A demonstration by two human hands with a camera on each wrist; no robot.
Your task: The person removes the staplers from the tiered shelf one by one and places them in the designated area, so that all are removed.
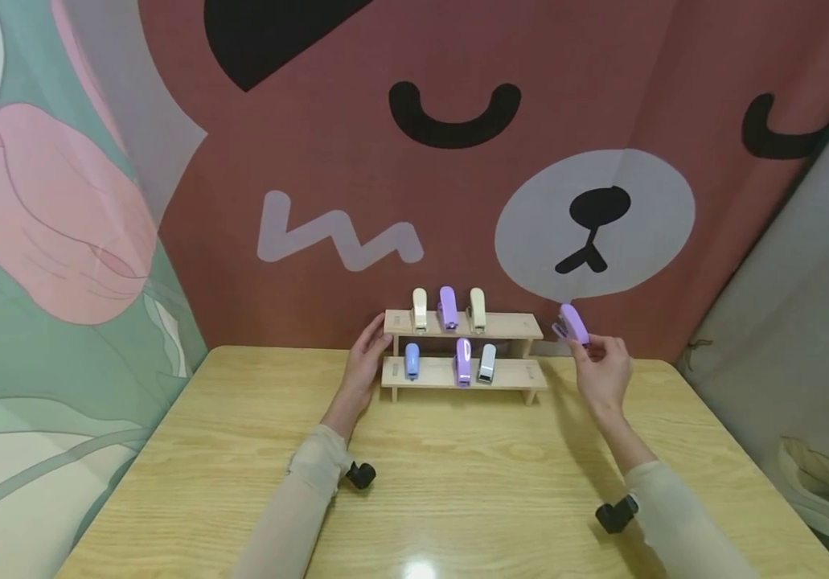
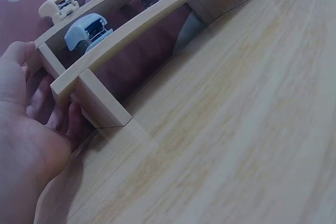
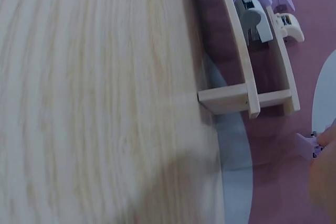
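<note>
A two-tier wooden display rack (image 1: 511, 375) stands at the table's far edge. Its upper tier carries a cream stapler (image 1: 420, 310), a purple stapler (image 1: 447, 307) and another cream stapler (image 1: 478, 310). On the lower tier are a blue stapler (image 1: 412, 362), a purple stapler (image 1: 463, 362) and a light grey stapler (image 1: 487, 363). My left hand (image 1: 366, 362) holds the rack's left end, thumb by the upper tier, fingers partly hidden behind the side in the left wrist view. Right of the rack, my right hand (image 1: 604, 374) pinches a purple stapler (image 1: 573, 323) in the air.
The wood-grain table (image 1: 457, 474) extends in front of the rack. A curtain (image 1: 327, 297) with a printed bear hangs close behind the rack and table edge. More printed fabric hangs at both sides. Each sleeve cuff bears a small black device (image 1: 361, 476).
</note>
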